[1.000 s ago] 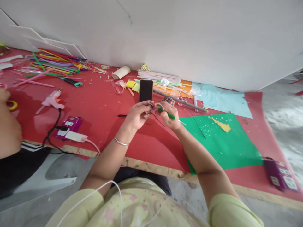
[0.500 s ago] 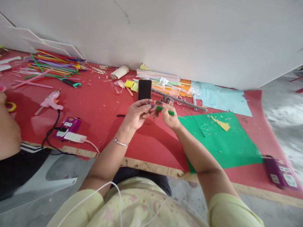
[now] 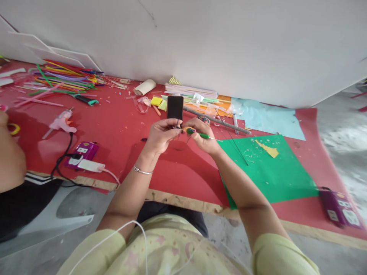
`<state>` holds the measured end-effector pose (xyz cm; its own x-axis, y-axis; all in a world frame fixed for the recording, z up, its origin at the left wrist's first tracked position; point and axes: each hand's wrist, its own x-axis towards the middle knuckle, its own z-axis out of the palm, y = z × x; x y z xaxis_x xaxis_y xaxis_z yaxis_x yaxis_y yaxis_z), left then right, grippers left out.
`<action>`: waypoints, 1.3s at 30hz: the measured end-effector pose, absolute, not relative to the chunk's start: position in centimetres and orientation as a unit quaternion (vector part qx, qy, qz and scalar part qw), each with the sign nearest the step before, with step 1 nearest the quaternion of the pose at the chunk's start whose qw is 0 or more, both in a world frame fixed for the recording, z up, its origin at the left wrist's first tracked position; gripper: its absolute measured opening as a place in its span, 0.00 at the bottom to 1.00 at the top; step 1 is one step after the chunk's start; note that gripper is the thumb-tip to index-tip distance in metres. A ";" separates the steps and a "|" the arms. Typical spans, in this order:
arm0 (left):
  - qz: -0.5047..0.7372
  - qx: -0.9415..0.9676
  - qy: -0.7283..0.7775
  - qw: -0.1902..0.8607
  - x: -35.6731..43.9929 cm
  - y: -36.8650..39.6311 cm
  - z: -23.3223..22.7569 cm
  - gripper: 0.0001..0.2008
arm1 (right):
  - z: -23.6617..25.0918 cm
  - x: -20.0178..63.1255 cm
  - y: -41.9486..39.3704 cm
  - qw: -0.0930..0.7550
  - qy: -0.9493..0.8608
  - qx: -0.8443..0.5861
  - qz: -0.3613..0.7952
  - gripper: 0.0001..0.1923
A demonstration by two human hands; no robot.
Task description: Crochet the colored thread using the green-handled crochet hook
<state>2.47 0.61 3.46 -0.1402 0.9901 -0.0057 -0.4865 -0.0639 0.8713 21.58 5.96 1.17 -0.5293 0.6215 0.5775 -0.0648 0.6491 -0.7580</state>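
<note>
Both hands (image 3: pixel 157 138) w/ 1 grn-hndl tool (image 3: pixel 204 136), 1 yarn pc (image 3: pixel 188 130)

No text, number or brand legible. Left purple power strip (image 3: pixel 91 150): small yellowish mark (image 3: pixel 85 144) on upper face, too small to read. Right purple power strip (image 3: pixel 338 208): similar mark, blurred, wording not resolved. Smartphone (image 3: pixel 175 107): screen dark, no characters made out. White charger plug (image 3: pixel 88 165): no lettering discernible.
</note>
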 end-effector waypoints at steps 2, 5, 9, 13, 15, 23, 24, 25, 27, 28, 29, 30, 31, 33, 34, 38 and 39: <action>0.652 0.335 0.384 0.561 2.3 0.7 3.3 0.18 | 0.9 21.1 5.8 0.451 -0.736 -0.193 0.467 0.28; 0.657 0.360 0.397 0.530 2.0 0.8 2.7 0.17 | 0.9 20.0 5.2 0.475 -0.605 -0.232 0.596 0.28; 0.658 0.385 0.402 0.507 1.7 0.9 2.1 0.17 | 1.6 19.2 4.5 0.440 -0.463 -0.291 0.712 0.26; 0.665 0.356 0.386 0.532 1.9 1.1 2.3 0.20 | 2.1 19.6 4.3 0.397 -0.466 -0.248 0.751 0.23; 0.666 0.345 0.379 0.542 1.9 1.2 2.4 0.21 | 2.0 19.8 4.3 0.409 -0.488 -0.231 0.736 0.20; 0.666 0.353 0.379 0.537 1.9 1.3 2.3 0.17 | 0.7 19.4 4.8 0.444 -0.530 -0.217 0.689 0.21; 0.666 0.355 0.377 0.537 1.9 1.3 2.3 0.17 | 0.7 19.3 4.8 0.456 -0.532 -0.219 0.679 0.20; 0.667 0.355 0.376 0.537 2.0 1.3 2.3 0.16 | 0.7 19.3 4.8 0.472 -0.531 -0.224 0.667 0.20; 0.668 0.351 0.375 0.539 2.1 1.2 2.4 0.16 | 0.8 19.2 4.9 0.503 -0.523 -0.235 0.646 0.19; 0.668 0.349 0.376 0.539 2.2 1.2 2.4 0.16 | 0.9 19.2 4.9 0.511 -0.519 -0.240 0.642 0.19; 0.669 0.348 0.378 0.537 2.2 1.3 2.4 0.17 | 1.1 19.3 5.0 0.509 -0.516 -0.244 0.645 0.20; 0.670 0.347 0.382 0.534 2.2 1.3 2.3 0.17 | 1.3 19.5 5.0 0.496 -0.514 -0.247 0.655 0.20; 0.671 0.347 0.386 0.529 2.2 1.3 2.2 0.18 | 1.5 19.7 5.1 0.472 -0.515 -0.250 0.670 0.20; 0.675 0.352 0.390 0.518 2.1 1.4 2.0 0.19 | 2.0 20.2 5.1 0.422 -0.516 -0.255 0.700 0.20; 0.677 0.356 0.390 0.513 2.0 1.5 1.9 0.19 | 2.1 20.3 5.1 0.407 -0.514 -0.260 0.709 0.21; 0.678 0.396 0.384 0.486 1.9 1.6 1.4 0.19 | 2.3 20.0 4.8 0.395 -0.473 -0.287 0.733 0.25; 0.676 0.409 0.384 0.477 2.0 1.6 1.2 0.18 | 2.2 19.8 4.7 0.393 -0.460 -0.291 0.741 0.26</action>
